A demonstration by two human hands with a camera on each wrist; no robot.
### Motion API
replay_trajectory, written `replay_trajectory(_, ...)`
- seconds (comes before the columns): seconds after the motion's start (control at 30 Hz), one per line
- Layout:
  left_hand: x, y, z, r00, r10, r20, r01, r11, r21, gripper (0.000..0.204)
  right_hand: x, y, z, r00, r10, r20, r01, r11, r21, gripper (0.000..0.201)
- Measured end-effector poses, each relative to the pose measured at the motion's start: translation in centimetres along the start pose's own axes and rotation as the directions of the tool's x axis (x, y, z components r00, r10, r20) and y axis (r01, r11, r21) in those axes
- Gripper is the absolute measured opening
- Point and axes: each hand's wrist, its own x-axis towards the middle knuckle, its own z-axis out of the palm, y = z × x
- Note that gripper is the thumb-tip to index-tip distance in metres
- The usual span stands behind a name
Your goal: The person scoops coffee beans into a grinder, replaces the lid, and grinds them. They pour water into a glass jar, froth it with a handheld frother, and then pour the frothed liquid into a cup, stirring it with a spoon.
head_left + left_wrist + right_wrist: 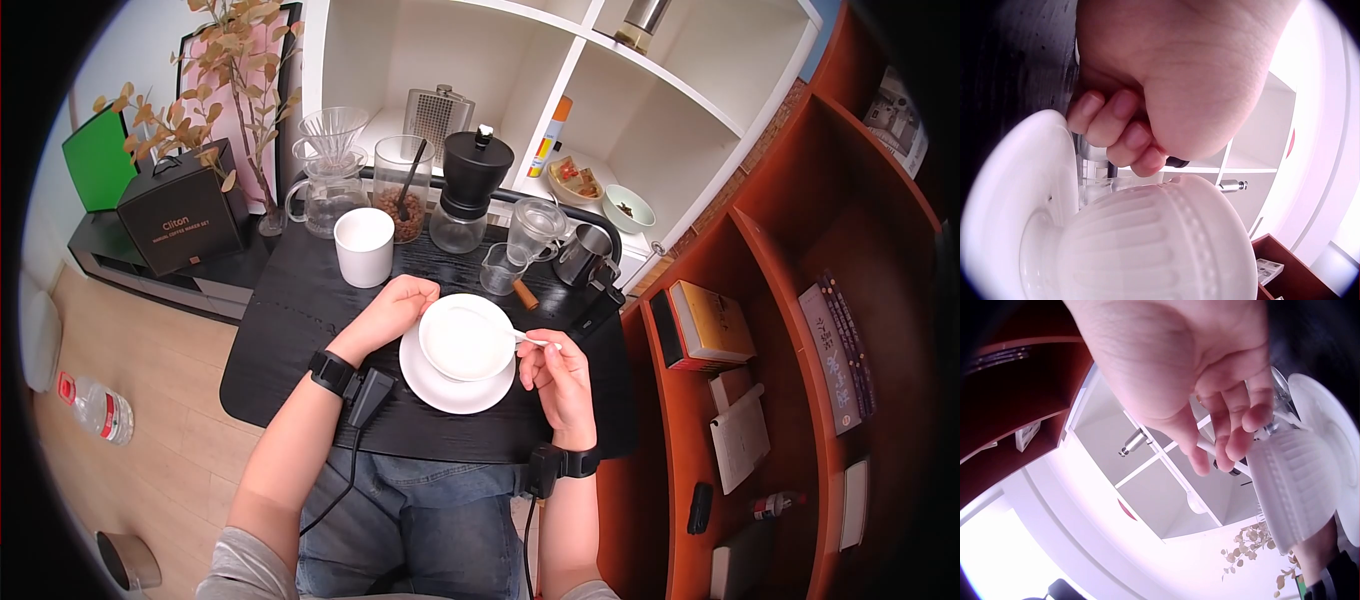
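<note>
A white fluted cup [466,338] stands on a white saucer [456,394] at the front of the black table. In the right wrist view the cup [1294,487] shows its ribbed side and beaded rim. My right hand [560,375] pinches the handle of a white spoon [530,340] between thumb and fingers, and the spoon's far end is hidden in the cup. My left hand [398,303] rests at the cup's left side, its fingers [1119,128] curled toward the palm with nothing seen in them.
Behind the cup stand a white mug [364,248], a coffee grinder [470,190], a glass jar of beans [402,215], a glass dripper set [332,190], small glass pitchers [500,270] and a metal jug [582,256]. A reddish bookshelf [700,340] is close on the right.
</note>
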Motion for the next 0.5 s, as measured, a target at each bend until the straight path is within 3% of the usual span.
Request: replay_trajectory(0.5, -0.09, 0.2, 0.05, 1.0, -0.004, -0.002, 0.004, 1.0, -0.005, 0.016, -0.06, -0.02, -0.19, 1.0, 0.024, 0.017, -0.024, 1.0, -0.003, 0.022)
